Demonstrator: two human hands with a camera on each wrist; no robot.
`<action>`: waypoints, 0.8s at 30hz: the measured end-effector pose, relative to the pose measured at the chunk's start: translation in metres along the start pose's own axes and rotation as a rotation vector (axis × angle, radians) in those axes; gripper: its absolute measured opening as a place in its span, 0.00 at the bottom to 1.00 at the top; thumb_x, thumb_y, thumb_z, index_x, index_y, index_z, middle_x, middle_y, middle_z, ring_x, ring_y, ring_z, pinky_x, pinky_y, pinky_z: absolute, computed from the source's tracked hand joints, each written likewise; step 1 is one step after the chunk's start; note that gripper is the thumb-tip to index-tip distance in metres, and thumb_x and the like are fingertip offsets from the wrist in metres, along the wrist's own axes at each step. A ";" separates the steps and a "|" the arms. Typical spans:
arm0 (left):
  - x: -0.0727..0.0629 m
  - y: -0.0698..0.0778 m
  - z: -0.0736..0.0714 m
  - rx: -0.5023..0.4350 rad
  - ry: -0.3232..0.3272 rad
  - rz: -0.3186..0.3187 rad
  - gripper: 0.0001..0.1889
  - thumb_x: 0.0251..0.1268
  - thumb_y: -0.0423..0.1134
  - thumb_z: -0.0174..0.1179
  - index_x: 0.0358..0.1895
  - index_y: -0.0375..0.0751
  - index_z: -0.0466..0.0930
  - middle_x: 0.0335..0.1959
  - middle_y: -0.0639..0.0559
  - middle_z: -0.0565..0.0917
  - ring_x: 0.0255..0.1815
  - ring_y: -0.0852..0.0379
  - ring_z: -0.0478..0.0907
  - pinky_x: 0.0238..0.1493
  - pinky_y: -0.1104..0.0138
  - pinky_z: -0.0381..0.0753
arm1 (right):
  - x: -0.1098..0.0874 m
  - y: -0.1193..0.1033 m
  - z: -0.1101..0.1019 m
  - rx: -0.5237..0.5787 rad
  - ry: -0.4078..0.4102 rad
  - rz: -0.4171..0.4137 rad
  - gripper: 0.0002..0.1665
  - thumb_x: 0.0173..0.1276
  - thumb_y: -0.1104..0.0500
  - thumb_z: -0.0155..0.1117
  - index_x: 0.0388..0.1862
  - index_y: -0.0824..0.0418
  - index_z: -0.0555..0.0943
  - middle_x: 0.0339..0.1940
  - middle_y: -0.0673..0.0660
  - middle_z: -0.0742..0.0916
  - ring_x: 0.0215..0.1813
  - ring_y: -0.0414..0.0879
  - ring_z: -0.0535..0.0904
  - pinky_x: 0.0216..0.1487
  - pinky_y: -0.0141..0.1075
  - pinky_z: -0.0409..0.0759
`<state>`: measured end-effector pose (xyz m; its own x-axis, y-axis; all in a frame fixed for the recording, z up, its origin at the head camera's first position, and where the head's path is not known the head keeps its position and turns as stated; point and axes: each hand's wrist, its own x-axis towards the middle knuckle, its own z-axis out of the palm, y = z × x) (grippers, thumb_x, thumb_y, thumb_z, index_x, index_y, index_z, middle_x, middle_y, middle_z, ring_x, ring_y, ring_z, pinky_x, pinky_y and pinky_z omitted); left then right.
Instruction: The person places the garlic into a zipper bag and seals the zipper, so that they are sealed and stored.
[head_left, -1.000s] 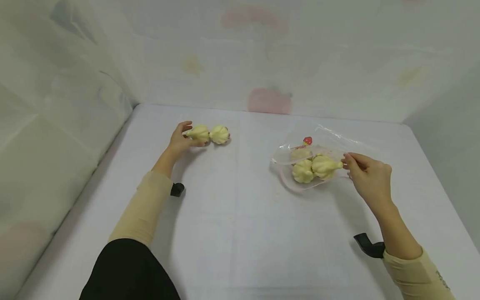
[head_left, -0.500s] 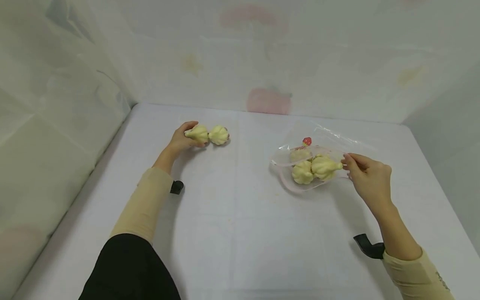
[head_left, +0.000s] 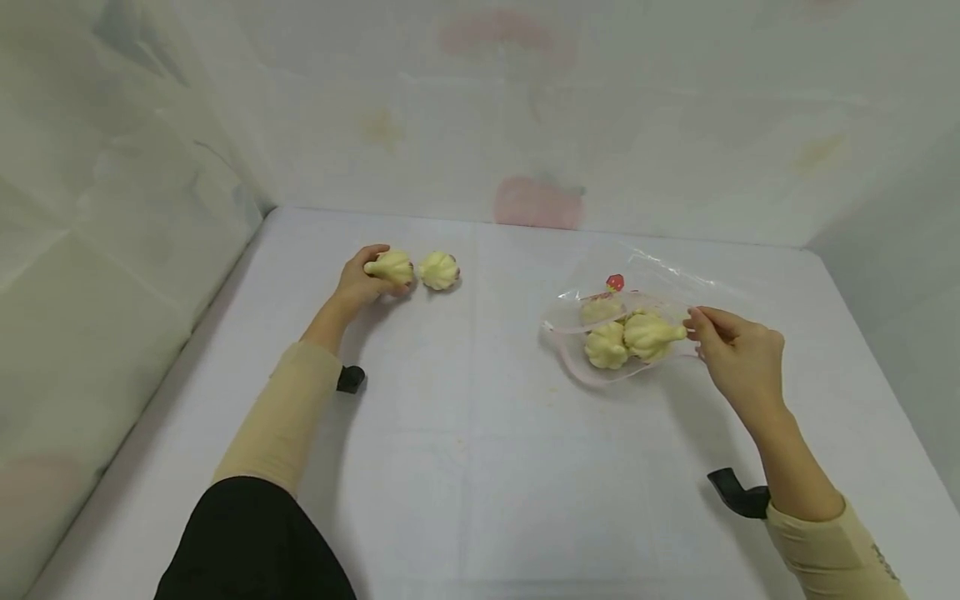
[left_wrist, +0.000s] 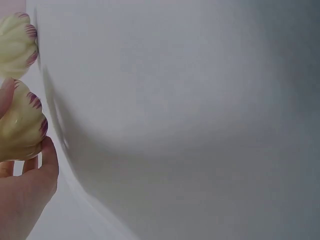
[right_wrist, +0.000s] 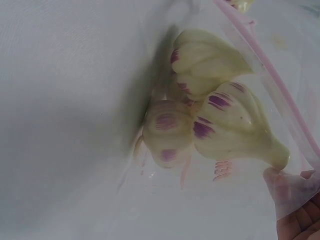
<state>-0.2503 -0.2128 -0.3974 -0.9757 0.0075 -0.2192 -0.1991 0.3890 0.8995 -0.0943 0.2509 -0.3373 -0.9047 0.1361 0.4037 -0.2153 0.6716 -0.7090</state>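
On the left, my left hand [head_left: 360, 285] grips a pale garlic bulb [head_left: 392, 267] between thumb and fingers; purple streaks mark its base in the left wrist view. A second garlic bulb [head_left: 439, 271] lies just to its right, a narrow gap apart. My right hand [head_left: 744, 358] pinches the edge of a clear zip bag [head_left: 592, 381] with a pink strip along its mouth. Three garlic bulbs [right_wrist: 235, 122] sit inside the bag, close together. The stem of one points at my right fingertips [right_wrist: 274, 176].
A white cloth covers the table [head_left: 465, 467]. Behind it rises a pale curtain [head_left: 645, 125] with faded fruit prints, and another sheet [head_left: 112, 275] hangs along the left side. A small red strawberry print [head_left: 615, 282] shows on the bag.
My left fingers have closed round the garlic bulb, which has shifted slightly left, opening a gap from the bulb beside it. The right hand and the bag hold still.
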 end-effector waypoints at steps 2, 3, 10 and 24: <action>-0.001 0.000 -0.002 0.011 0.009 0.011 0.46 0.51 0.25 0.70 0.74 0.41 0.57 0.73 0.40 0.60 0.69 0.44 0.59 0.70 0.54 0.57 | 0.000 0.001 0.000 -0.001 0.003 -0.004 0.13 0.69 0.68 0.60 0.43 0.80 0.82 0.32 0.75 0.85 0.27 0.11 0.70 0.25 0.12 0.70; -0.002 0.000 -0.003 0.018 0.015 0.015 0.46 0.51 0.25 0.70 0.74 0.41 0.57 0.73 0.40 0.60 0.69 0.44 0.59 0.70 0.54 0.57 | 0.000 0.001 0.000 -0.001 0.004 -0.005 0.13 0.69 0.68 0.60 0.43 0.80 0.82 0.32 0.75 0.85 0.27 0.11 0.70 0.25 0.12 0.70; -0.009 0.003 -0.008 -0.012 0.014 0.032 0.46 0.51 0.23 0.68 0.75 0.40 0.56 0.71 0.39 0.62 0.67 0.45 0.60 0.67 0.57 0.61 | 0.001 0.004 0.000 -0.007 -0.009 0.012 0.14 0.70 0.67 0.59 0.44 0.81 0.81 0.33 0.76 0.85 0.27 0.11 0.69 0.25 0.13 0.70; -0.023 0.017 0.001 -0.065 -0.030 0.130 0.44 0.50 0.22 0.70 0.73 0.40 0.59 0.69 0.43 0.64 0.64 0.48 0.63 0.65 0.57 0.65 | 0.001 0.004 -0.001 0.001 0.005 0.002 0.13 0.69 0.68 0.59 0.43 0.81 0.82 0.33 0.76 0.85 0.27 0.11 0.70 0.26 0.12 0.71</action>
<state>-0.2314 -0.2057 -0.3774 -0.9906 0.0818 -0.1092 -0.0775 0.3220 0.9436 -0.0962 0.2547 -0.3393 -0.9034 0.1409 0.4049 -0.2138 0.6706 -0.7104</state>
